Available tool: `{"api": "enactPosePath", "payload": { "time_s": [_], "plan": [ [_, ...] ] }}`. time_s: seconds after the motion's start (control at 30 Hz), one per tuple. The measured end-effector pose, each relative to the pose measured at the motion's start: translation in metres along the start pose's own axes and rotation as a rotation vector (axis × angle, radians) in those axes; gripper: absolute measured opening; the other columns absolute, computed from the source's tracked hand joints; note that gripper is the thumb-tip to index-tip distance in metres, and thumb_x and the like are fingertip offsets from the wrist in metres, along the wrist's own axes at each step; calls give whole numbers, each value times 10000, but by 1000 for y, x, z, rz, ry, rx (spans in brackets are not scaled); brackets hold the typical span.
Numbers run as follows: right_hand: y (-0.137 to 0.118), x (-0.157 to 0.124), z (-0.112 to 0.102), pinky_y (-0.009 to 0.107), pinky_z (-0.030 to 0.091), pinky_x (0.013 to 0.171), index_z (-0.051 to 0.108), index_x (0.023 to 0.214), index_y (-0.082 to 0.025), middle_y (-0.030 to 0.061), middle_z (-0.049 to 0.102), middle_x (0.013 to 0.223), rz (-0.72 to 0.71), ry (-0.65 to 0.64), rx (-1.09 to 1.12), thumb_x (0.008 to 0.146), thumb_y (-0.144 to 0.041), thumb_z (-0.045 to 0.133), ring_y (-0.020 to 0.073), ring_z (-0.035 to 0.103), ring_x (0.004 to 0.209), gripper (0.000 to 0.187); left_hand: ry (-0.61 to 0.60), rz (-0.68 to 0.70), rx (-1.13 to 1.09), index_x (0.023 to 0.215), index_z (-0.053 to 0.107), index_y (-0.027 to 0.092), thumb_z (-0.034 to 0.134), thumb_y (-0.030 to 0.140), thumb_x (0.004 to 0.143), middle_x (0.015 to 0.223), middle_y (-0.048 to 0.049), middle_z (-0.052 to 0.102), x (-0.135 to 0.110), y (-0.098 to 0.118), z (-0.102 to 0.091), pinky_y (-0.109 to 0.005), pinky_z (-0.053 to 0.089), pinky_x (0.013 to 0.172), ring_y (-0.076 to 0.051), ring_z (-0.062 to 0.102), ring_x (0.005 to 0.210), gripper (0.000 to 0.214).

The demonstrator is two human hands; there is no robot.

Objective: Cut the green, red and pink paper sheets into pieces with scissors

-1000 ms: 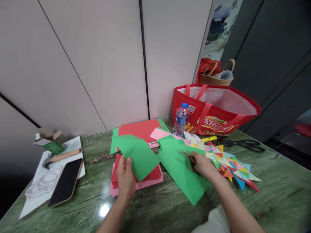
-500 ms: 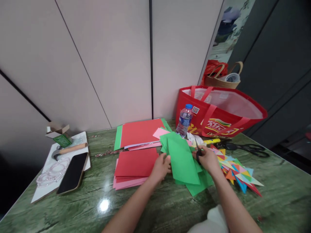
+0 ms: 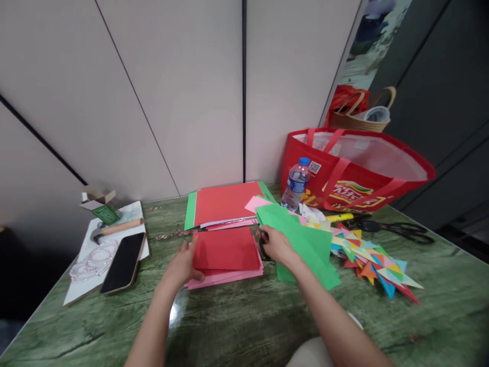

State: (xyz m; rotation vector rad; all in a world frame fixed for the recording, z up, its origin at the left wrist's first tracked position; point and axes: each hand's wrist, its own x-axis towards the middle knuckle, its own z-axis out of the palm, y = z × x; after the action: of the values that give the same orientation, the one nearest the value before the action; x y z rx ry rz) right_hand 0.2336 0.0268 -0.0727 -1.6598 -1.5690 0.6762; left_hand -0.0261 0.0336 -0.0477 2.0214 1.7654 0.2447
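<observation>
A stack of red paper sheets [image 3: 226, 248] with pink sheets [image 3: 229, 278] under it lies in front of me. My left hand [image 3: 185, 264] touches the stack's left edge, its fingers apart and the thumb near the lower corner. Closed around black-handled scissors [image 3: 263, 244], my right hand [image 3: 278, 244] is just right of the stack; the blades are hard to make out. Under and beside the right hand spread several loose green paper sheets [image 3: 311, 250].
Larger red sheets [image 3: 229, 201] lie behind. A water bottle [image 3: 296, 186] stands before a red bag [image 3: 355, 173]. Right are folded paper pieces [image 3: 378, 262], a yellow tube [image 3: 339, 217] and black scissors [image 3: 401, 229]. Left are a phone [image 3: 124, 262], a hammer [image 3: 118, 228] and a small box [image 3: 101, 204].
My left hand has moved from the stack's right side to its left edge. The right hand moved left with the scissors, off the green sheets' right side; those sheets have shifted and spread.
</observation>
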Motion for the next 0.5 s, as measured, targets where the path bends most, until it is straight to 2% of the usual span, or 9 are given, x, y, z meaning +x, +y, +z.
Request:
{"api": "enactPosePath", "payload": {
  "time_s": [0.1, 0.2, 0.37, 0.5],
  "plan": [
    [2, -8, 15, 220, 316, 509, 612, 738, -185, -20, 582, 574, 22, -51, -28, 553, -57, 608, 147, 514, 549, 225, -10, 14, 1, 1274, 396, 162, 684, 111, 498, 1072, -171, 628, 1, -4, 3, -317, 410, 758, -312, 583, 974, 830],
    [2, -16, 21, 226, 325, 534, 617, 814, -203, -8, 606, 620, 32, -61, -21, 573, -52, 589, 159, 528, 582, 286, 10, 3, 20, 1271, 407, 113, 665, 117, 523, 893, -151, 677, 3, -4, 4, -302, 413, 670, -309, 620, 838, 791],
    [0, -18, 20, 262, 380, 592, 599, 855, -212, 9, 636, 689, 28, 0, 120, 609, -110, 600, 189, 559, 637, 266, 58, -36, 84, 1257, 441, 113, 644, 102, 552, 870, -166, 673, 0, 1, 1, -306, 392, 665, -319, 615, 841, 734],
    [2, -14, 19, 284, 428, 629, 554, 828, -192, 27, 632, 769, 27, 85, 349, 630, -217, 629, 196, 571, 699, 214, 64, -78, 131, 1313, 367, 141, 634, 145, 601, 842, -147, 675, -4, 4, -4, -327, 392, 660, -324, 617, 816, 760]
  ]
}}
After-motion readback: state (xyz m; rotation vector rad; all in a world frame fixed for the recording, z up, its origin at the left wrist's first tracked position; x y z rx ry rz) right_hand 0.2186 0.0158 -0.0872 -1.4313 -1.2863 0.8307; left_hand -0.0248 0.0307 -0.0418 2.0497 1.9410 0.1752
